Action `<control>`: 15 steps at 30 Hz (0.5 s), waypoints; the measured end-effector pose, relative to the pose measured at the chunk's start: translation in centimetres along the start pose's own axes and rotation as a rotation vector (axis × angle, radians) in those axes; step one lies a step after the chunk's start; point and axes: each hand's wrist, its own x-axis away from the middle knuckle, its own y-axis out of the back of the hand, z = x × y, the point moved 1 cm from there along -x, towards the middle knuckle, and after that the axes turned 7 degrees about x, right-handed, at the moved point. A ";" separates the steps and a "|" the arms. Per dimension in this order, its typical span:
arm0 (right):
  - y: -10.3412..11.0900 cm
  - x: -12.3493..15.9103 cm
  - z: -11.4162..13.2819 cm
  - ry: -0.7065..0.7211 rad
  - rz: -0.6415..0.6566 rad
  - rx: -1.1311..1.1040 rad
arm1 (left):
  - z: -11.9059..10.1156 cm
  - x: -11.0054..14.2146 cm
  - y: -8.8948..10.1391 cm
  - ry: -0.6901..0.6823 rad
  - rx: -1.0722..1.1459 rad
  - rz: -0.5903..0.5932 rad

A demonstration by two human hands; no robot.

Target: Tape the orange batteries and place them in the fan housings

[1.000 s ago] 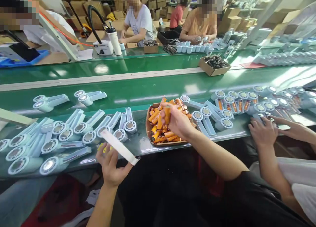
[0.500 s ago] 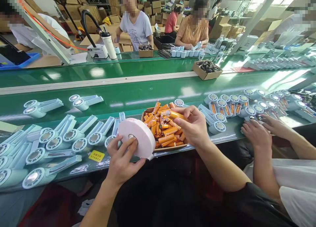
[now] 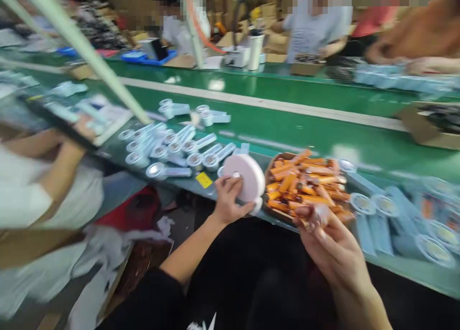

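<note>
A thick roll of white tape (image 3: 251, 174) stands tilted in my left hand (image 3: 228, 200), with fingers at its core and the thumb near its lower edge. A short loose tape end hangs at the bottom of the roll. To the right, my right hand (image 3: 334, 248) pinches an orange-wrapped battery (image 3: 319, 216), blurred, its near end shiny. Just behind that hand, a cardboard box (image 3: 268, 176) is heaped with orange batteries (image 3: 291, 181). Pale blue handheld fan bodies (image 3: 168, 148) lie left of the tape roll, and more fan bodies (image 3: 386, 205) lie right of the box.
A green conveyor belt (image 3: 258, 117) runs behind the bench. A yellow label (image 3: 204, 179) lies on the bench edge. One co-worker's arm (image 3: 66, 153) is at the left; others sit across the belt. A slanted metal post (image 3: 97, 66) crosses the left side.
The view has swung left and blurred. My right hand has drawn the battery back from above the box toward me. My left hand still holds the tape roll.
</note>
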 end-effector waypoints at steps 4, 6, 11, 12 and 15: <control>-0.1 1.2 -1.0 0.039 0.102 0.168 | -1.0 -1.6 -2.8 -0.009 0.089 0.069; -0.6 1.2 -1.0 -0.013 0.149 0.166 | -1.3 -2.4 -3.3 -0.047 0.118 0.042; -2.9 1.6 0.0 -0.125 0.306 -0.005 | -1.7 -1.9 -0.7 -0.141 0.106 -0.125; -3.1 1.9 0.1 -0.123 0.338 -0.040 | -1.6 -1.6 -0.1 -0.146 0.112 -0.138; -2.0 3.4 -0.9 -0.128 0.344 -0.127 | -1.1 -2.1 1.0 -0.165 0.155 -0.176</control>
